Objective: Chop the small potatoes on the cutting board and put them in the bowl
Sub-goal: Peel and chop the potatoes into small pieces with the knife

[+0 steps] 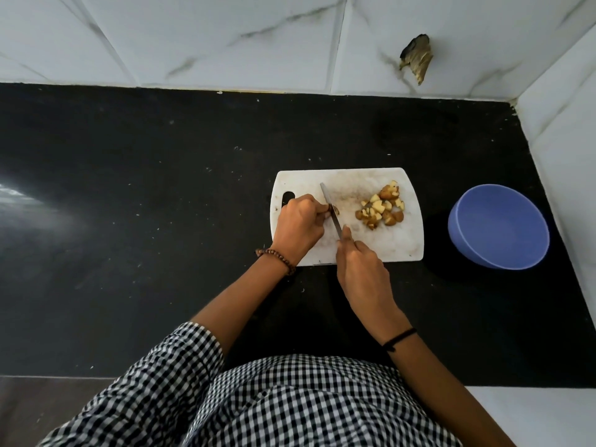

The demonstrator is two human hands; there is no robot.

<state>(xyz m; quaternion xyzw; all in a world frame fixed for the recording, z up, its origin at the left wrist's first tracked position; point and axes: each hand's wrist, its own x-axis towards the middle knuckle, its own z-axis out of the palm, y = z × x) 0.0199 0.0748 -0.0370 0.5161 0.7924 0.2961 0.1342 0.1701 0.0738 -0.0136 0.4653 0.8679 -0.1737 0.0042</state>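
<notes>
Over the white cutting board (392, 245), the left hand (298, 224) curls its fingers down and pinches a small potato piece (335, 209) at the fingertips, pinning it to the board. The knife (326, 197) lies right against that piece, its blade angled from the board's far side back toward the person. The right hand (362, 267) wraps around the handle, hiding it completely, with the forefinger stretched along the blade's spine. On the right part of the board sits a pile of chopped potato chunks (382, 208), brown skin and pale flesh showing. The blue bowl (503, 262) stands on the black countertop (161, 188), to the right of the board and apart from it. There's a beaded bracelet (278, 259) on the left wrist and a black band (399, 339) on the right.
</notes>
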